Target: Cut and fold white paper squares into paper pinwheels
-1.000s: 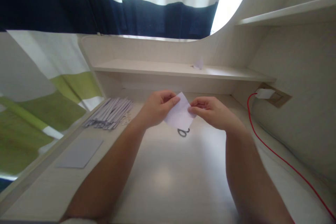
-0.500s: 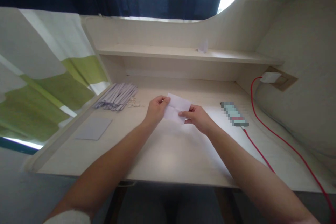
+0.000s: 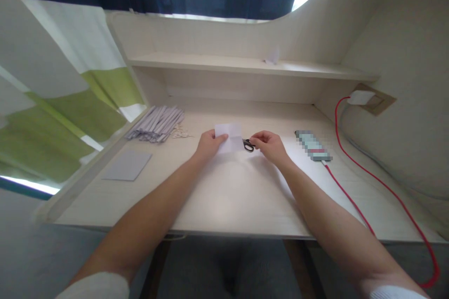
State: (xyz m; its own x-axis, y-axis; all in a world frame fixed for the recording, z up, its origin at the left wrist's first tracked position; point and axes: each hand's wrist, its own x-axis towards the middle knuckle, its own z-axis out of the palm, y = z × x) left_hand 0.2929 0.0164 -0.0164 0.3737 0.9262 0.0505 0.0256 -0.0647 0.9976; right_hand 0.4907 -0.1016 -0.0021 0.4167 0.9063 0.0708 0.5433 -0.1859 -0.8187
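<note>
Head view. Left hand (image 3: 209, 145) pinches the creased white paper (image 3: 232, 137) by its left edge, thumb on top, which seemingly leaves the right side unobstructed; sheet is above the surface (image 3: 224, 191). Right hand (image 3: 268, 146), narrowed to a fingertip pinch, is at the handle of the scissors (image 3: 249, 147), just right of the paper; cannot tell whether they are lifted. Rolled strips (image 3: 157, 124) and flat sheets (image 3: 127, 165) sit off left, presumably to spare working room.
</note>
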